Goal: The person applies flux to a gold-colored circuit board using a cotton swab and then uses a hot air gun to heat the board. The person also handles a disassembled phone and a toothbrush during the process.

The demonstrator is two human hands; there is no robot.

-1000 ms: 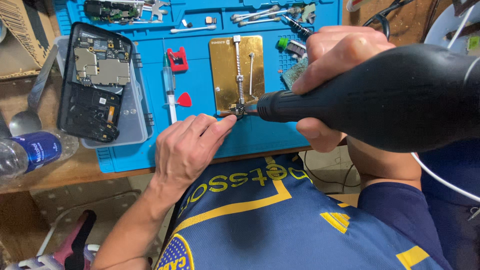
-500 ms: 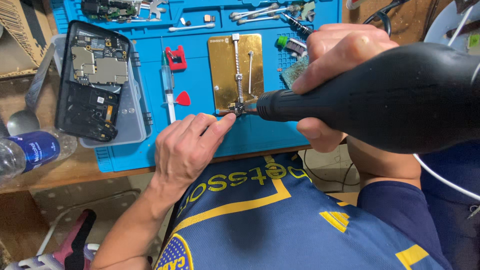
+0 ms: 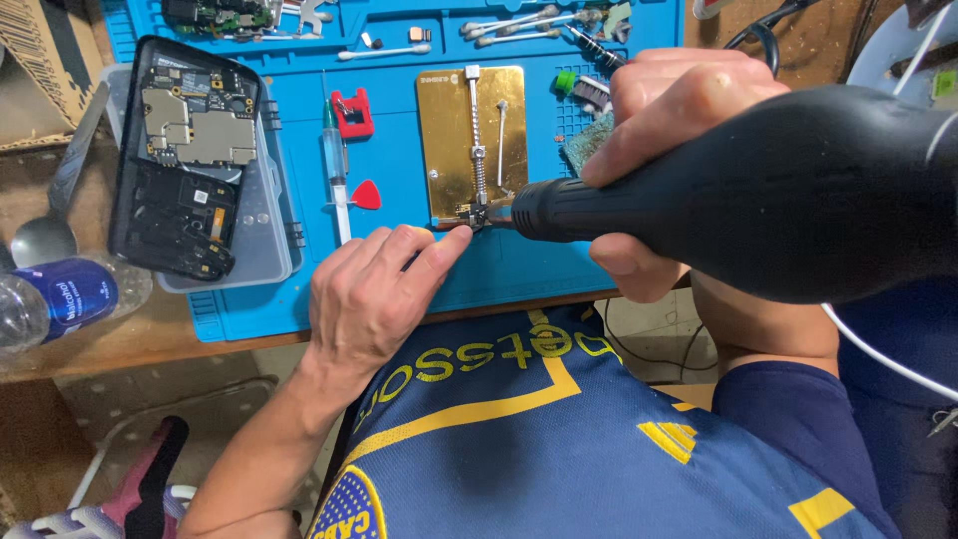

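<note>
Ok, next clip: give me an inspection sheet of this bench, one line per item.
Surface: blue mat on a wooden bench.
Job's things: gold holder plate with a small part clamped at its lower edge; black heat tool, nozzle aimed at that part.
Clutter: opened phone on a grey tray, syringe, red pick, bottle, spoon, tweezers along the mat's top.
Hands: left hand on the mat, fingertips at the part, pinching a thin tool I cannot identify; right hand gripping the heat tool.
Cables: white cord beside the heat tool; black cable at top right.
Surroundings: cardboard box at left.
</note>
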